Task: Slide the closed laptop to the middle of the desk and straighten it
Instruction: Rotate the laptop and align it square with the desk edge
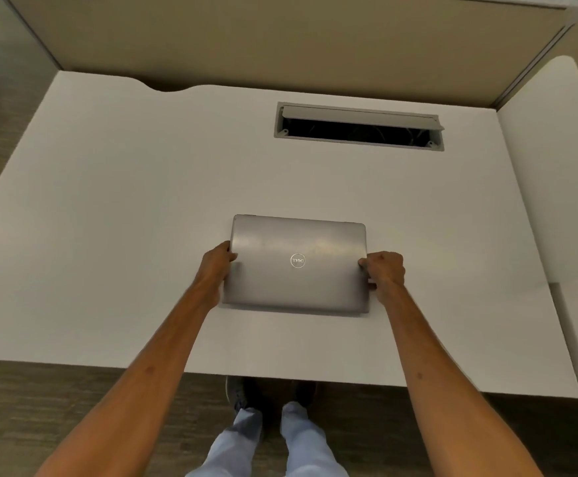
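A closed silver laptop with a round logo lies flat on the white desk, near the desk's middle and a little toward the front edge. Its long sides run almost parallel to the front edge, tilted very slightly. My left hand grips the laptop's left short edge, thumb on the lid. My right hand grips the right short edge the same way. The fingers under both edges are hidden.
An open cable hatch with a raised grey flap is cut into the desk behind the laptop. Beige partition panels stand along the back. A second white desk adjoins on the right. My legs and shoes show below the front edge.
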The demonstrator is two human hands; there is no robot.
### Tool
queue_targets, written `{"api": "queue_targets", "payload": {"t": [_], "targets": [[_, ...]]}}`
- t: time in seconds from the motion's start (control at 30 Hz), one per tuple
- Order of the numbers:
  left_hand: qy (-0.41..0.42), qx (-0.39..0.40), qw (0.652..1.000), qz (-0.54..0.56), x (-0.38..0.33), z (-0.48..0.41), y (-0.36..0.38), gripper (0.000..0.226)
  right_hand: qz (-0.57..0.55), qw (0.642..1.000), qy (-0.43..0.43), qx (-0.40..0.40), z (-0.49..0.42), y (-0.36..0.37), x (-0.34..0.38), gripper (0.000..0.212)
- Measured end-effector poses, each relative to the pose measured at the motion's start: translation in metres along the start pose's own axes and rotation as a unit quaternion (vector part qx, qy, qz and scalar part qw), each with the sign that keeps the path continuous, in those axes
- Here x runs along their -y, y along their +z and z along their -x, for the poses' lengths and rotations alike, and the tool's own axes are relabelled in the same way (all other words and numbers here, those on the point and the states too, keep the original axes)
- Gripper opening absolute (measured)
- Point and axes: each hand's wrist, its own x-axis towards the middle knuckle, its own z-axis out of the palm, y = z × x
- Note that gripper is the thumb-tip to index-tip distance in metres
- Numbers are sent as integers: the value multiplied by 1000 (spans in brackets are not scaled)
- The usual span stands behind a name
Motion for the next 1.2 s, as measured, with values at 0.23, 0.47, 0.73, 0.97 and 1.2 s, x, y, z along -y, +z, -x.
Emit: {"api": "queue_targets", "payload": {"t": [0.23, 0.47, 0.73, 0.97, 1.2], "targets": [[15, 31, 999, -15, 3, 2, -7, 32, -35, 999, 8, 10, 10, -6, -11, 17], [12, 32, 999, -2, 3, 8, -3, 32, -19, 1000, -15, -2, 15, -5, -12, 8], [25, -1, 999, -26, 4, 6, 4, 27, -4, 1000, -27, -9, 19, -6, -12, 3], [15, -12, 1000, -24, 3, 9, 6, 35, 6, 999, -31, -12, 15, -4, -15, 11], [8, -15, 1000, -12, 4, 11, 7, 34, 7, 999, -36, -11, 10, -4, -15, 18]]}}
